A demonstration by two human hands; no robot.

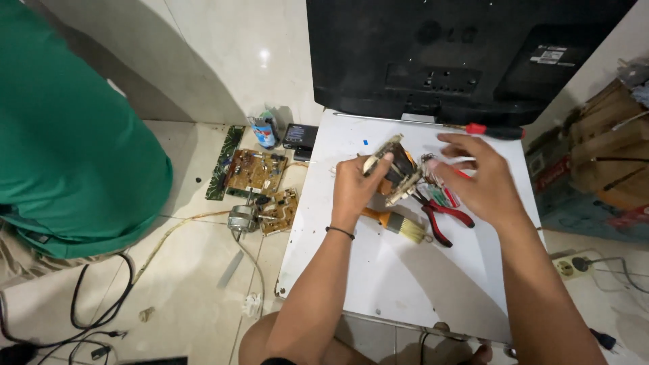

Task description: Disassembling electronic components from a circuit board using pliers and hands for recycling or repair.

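We held a small transformer (pixel 395 169) above the far part of the white board (pixel 405 277), our left hand (pixel 355 186) closed around its left side with the thumb across the top. It looked worn: a dark wound core in the middle, pale cream plates framing it at a tilt, and a patch of orange showing underneath. Our right hand (pixel 476 179) hovered just to its right, fingers half spread and blurred, so we could not tell whether it touched the part or gripped anything. On the board beneath lay a paintbrush (pixel 405 228) and red-handled pliers (pixel 443 217), close together. A red-handled screwdriver (pixel 490 130) rested at the far edge, against a black monitor back (pixel 460 54). On the floor to the left sat circuit boards (pixel 255 172) and a small motor (pixel 242 217).
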